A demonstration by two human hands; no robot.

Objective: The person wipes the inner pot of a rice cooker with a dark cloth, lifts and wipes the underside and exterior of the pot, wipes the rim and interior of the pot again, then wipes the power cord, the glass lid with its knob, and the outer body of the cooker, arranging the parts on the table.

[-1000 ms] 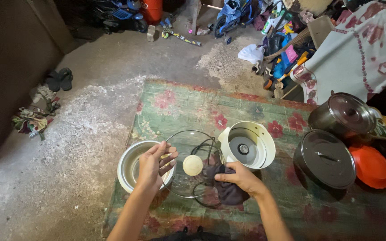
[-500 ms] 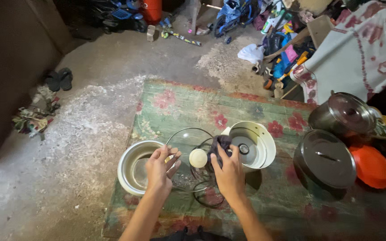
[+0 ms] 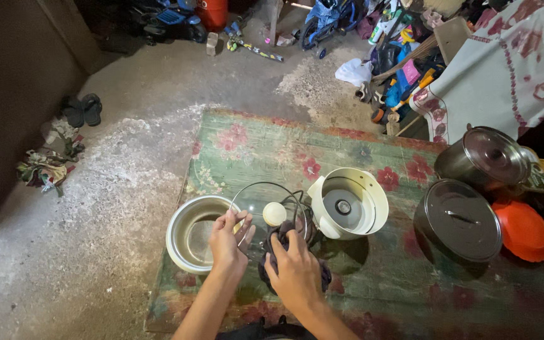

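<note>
1. Since half a second ago, both hands have drawn nearer the body: the right hand [image 3: 297, 271] now presses a dark crumpled cloth [image 3: 284, 252] against the round clear glass lid [image 3: 266, 211] with a cream knob, where before it gripped the rim.
2. Left hand [image 3: 226, 242] pinches the lid's near-left edge, fingers curled closed on it, wrist straight, forearm angled in from below.
3. To wipe well, I judge the left grip should steady the lid while the cloth circles the glass.
4. Beside the lid lie a shiny steel inner pot [image 3: 190, 233] and a cream rice-cooker body [image 3: 349, 204], on the faded floral mat [image 3: 253, 141].
</note>
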